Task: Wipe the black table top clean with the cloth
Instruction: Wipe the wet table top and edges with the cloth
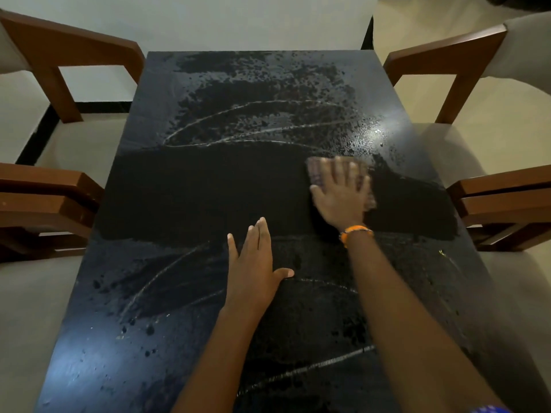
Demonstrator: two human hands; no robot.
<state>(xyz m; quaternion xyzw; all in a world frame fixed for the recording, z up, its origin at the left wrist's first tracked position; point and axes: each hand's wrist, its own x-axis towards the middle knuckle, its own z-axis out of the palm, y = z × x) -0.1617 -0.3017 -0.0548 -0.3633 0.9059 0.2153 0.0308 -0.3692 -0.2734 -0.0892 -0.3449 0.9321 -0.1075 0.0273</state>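
The room is dim and the light soft, with no hard shadows. The glossy black rectangular counter (185, 189) carries a bright patch of glare toward its far right edge and a paler bluish sheen along its near left corner; wet streaks and droplets catch the light. The right hand (340, 193) and the small checked cloth (316, 171) under it are smeared by motion blur, while the left hand (253, 263) is fairly sharp. Wide-angle distortion splays the counter's edges outward and bends the brown wooden chair arms (53, 201) at the sides.

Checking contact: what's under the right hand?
The cloth, pressed flat on the table by the right hand; its edges show past the fingers. The cloth's middle and the surface beneath it are covered.
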